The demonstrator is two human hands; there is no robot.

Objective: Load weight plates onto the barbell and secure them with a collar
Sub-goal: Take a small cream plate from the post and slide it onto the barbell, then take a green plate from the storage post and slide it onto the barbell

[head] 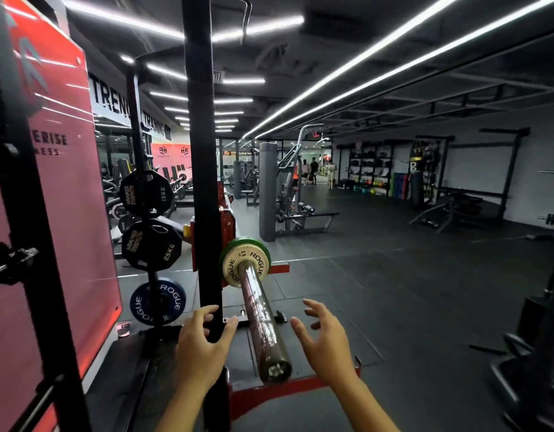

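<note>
Flanking the barbell sleeve (263, 316), both hands, left (200, 341) and right (327, 339), spread, holding nothing; white plate (243, 266) loaded.

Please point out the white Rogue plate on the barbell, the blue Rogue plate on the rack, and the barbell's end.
White Rogue plate (245, 267): head view, on its printed face.
Blue Rogue plate (172, 299): head view, on its right face.
Barbell sleeve end (276, 370): head view, on the end cap.

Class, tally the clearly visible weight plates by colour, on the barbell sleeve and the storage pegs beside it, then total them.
Green plate on the sleeve: 1
White Rogue plate on the sleeve: 1
Black plates on the pegs, 15KG and 25KG: 2
Blue Rogue plate on the pegs: 1
Total: 5
</note>
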